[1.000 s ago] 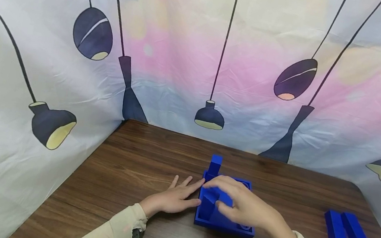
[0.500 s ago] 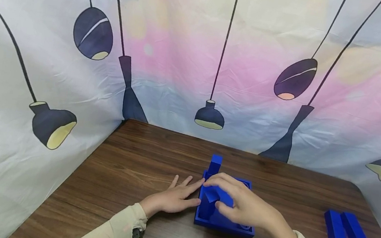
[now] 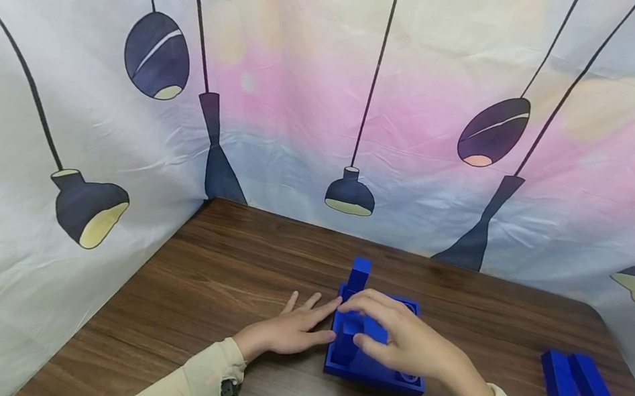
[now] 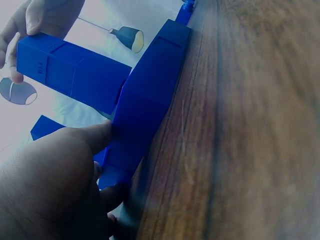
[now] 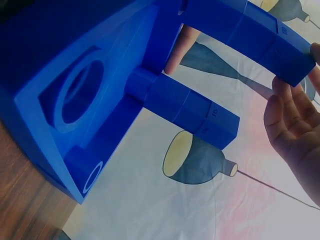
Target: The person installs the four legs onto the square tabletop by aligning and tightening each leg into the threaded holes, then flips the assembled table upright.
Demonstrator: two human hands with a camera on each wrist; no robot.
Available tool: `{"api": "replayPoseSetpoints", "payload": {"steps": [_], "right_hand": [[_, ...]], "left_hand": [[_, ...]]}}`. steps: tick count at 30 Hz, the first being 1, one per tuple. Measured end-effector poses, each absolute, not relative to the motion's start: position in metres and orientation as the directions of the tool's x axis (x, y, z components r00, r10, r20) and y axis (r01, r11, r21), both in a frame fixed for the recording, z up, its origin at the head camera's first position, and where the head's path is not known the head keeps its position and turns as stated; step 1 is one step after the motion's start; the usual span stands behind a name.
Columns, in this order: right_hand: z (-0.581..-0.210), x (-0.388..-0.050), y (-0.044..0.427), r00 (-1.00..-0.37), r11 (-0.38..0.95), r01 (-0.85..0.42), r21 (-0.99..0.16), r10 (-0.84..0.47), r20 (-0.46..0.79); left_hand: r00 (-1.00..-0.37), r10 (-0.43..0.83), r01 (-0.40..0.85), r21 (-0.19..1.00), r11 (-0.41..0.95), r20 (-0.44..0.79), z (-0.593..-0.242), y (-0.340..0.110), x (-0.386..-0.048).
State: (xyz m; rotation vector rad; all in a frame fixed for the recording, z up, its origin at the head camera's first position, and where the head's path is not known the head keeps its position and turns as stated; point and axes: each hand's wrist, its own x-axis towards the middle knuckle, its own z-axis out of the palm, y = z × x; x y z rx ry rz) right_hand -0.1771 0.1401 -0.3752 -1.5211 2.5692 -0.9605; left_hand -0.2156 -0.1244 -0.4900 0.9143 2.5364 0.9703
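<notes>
A blue plastic square base with raised rims [image 3: 374,380] lies on the table and looks like a small upturned table top. Two square blue legs stand up from its left side: a far leg [image 3: 359,275] and a near leg [image 3: 345,349]. My right hand [image 3: 416,337] pinches the upper end of the near leg between thumb and fingers, as the right wrist view also shows. Against the base's left edge rests my left hand [image 3: 291,331], its fingers spread and straight. Round sockets [image 5: 82,95] show on the base's other side.
Two loose blue legs with threaded ends, one left [image 3: 560,388] and one right [image 3: 596,394], lie side by side on the right of the wooden table [image 3: 210,264]. A cloth printed with hanging lamps [image 3: 313,55] stands behind the table.
The near leg has turned about its upright axis, and my right thumb has shifted slightly left around its top. My left hand and the base have stayed put.
</notes>
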Motion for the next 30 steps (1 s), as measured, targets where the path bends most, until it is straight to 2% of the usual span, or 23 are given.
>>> {"api": "replayPoseSetpoints", "payload": {"steps": [6,21,30], "right_hand": [[-0.3765,-0.1765,0.1409,-0.539,0.353,-0.788,-0.505,-0.792,0.288],[-0.3748,-0.1757,0.1435,-0.516,0.352,-0.804,-0.479,-0.813,0.269],[-0.3751,-0.1756,0.1421,-0.515,0.35,-0.809,-0.473,-0.809,0.282]], "left_hand": [[-0.76,0.649,0.456,0.679,0.575,-0.04,-0.485,-0.1244,-0.2131],[-0.746,0.665,0.475,0.683,0.554,-0.021,-0.4857,-0.1256,-0.2154],[-0.76,0.647,0.461,0.652,0.602,-0.061,-0.4811,-0.1238,-0.2131]]}}
